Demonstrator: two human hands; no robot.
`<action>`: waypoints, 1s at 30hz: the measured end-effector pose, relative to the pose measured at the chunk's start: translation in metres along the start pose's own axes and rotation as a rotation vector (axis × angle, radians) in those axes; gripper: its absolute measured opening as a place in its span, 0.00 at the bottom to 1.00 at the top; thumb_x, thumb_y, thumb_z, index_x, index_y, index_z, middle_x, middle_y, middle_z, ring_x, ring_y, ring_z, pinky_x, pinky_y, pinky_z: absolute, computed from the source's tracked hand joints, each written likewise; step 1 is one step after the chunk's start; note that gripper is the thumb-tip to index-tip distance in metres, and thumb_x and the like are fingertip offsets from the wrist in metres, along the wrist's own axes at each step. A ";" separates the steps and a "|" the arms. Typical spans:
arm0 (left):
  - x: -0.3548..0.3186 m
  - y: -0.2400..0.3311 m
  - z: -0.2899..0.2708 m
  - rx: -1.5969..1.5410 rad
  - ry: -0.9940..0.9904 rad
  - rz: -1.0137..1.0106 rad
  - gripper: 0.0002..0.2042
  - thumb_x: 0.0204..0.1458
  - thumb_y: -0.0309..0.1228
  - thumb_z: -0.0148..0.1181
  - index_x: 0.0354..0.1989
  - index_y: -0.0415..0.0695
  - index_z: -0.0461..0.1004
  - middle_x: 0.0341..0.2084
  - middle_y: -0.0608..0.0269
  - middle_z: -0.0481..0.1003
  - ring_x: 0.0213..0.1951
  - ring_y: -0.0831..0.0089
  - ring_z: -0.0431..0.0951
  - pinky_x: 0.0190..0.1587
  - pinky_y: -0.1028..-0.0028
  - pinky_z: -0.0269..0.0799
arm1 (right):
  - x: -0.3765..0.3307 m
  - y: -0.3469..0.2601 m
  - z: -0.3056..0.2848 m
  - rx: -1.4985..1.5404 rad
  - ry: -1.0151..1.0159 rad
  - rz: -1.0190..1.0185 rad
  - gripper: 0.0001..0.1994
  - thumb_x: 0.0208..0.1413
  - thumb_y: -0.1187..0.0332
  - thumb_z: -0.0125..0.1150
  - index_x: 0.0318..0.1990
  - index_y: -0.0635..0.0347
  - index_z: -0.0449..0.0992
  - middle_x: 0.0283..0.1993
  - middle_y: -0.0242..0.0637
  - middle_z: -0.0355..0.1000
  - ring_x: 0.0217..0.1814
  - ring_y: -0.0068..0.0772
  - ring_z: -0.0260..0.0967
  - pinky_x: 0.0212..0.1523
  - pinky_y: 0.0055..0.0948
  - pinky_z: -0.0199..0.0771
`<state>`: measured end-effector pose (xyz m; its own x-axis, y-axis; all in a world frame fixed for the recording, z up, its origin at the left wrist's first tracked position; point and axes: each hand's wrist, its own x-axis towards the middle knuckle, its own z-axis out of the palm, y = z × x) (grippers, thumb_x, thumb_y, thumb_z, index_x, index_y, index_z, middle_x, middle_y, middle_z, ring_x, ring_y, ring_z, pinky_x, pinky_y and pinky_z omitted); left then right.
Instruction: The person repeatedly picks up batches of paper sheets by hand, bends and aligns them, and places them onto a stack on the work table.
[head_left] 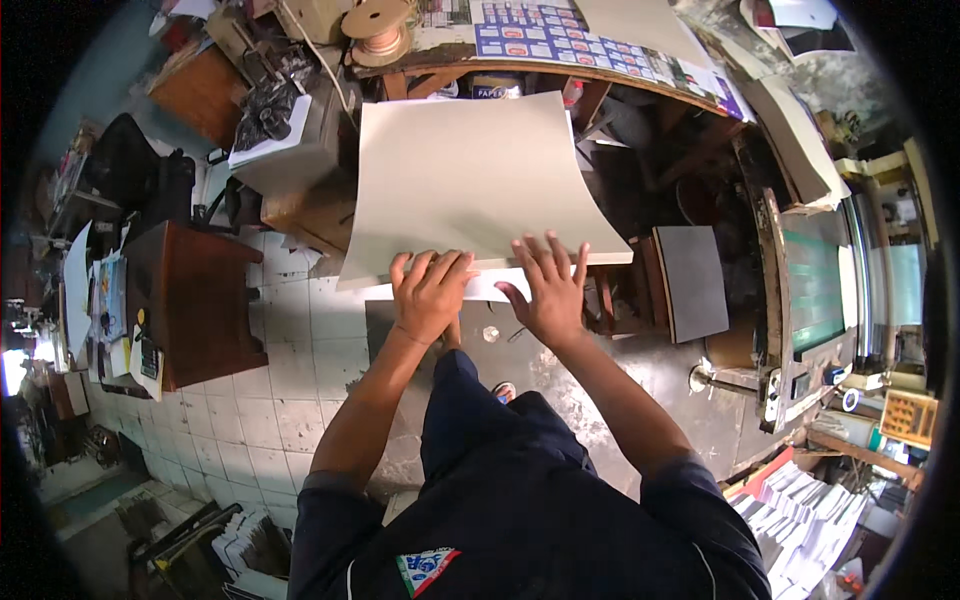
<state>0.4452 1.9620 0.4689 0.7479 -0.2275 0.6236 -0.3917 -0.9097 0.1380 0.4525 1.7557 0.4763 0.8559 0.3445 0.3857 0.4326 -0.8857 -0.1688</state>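
A large beige cardboard sheet (470,170) lies in front of me, curving upward at its far side. Its near edge looks thick, as if several sheets are stacked. My left hand (430,292) grips this edge at the left, fingers bent over the top and thumb hidden. To its right, my right hand (550,298) rests on the same edge with fingers spread and the thumb apart. White paper (487,286) shows between the hands, just under the board's near edge. What supports the stack is mostly hidden.
Beyond the board stands a wooden table (440,48) bearing printed sheets (540,35) and a spool (378,28). A brown wooden desk (205,305) is at left. At right are a dark grey board (692,282), a green-bedded machine (820,290) and stacked papers (805,525).
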 end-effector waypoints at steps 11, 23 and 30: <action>-0.028 -0.025 0.044 -0.029 -0.183 -0.324 0.19 0.48 0.54 0.62 0.32 0.51 0.77 0.29 0.67 0.70 0.37 0.66 0.68 0.45 0.65 0.58 | 0.013 0.016 0.067 0.080 -0.097 -0.032 0.16 0.55 0.52 0.60 0.40 0.54 0.76 0.38 0.34 0.69 0.43 0.40 0.65 0.49 0.46 0.58; -0.016 -0.024 0.042 -0.160 -0.337 -0.423 0.17 0.49 0.50 0.64 0.30 0.47 0.77 0.28 0.65 0.71 0.37 0.64 0.70 0.44 0.62 0.59 | 0.019 0.018 0.061 0.179 -0.263 0.073 0.13 0.50 0.58 0.67 0.40 0.53 0.77 0.38 0.34 0.72 0.42 0.41 0.67 0.45 0.42 0.58; -0.042 -0.015 -0.033 -0.156 -0.161 -0.572 0.32 0.47 0.50 0.69 0.52 0.38 0.70 0.44 0.48 0.70 0.49 0.56 0.69 0.53 0.55 0.60 | -0.027 0.062 -0.003 0.232 -0.104 0.232 0.27 0.53 0.49 0.65 0.53 0.58 0.72 0.48 0.44 0.69 0.51 0.48 0.65 0.52 0.47 0.62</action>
<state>0.4016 1.9965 0.4661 0.9295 0.2209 0.2953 0.0307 -0.8444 0.5349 0.4553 1.6911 0.4581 0.9582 0.1823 0.2205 0.2655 -0.8538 -0.4478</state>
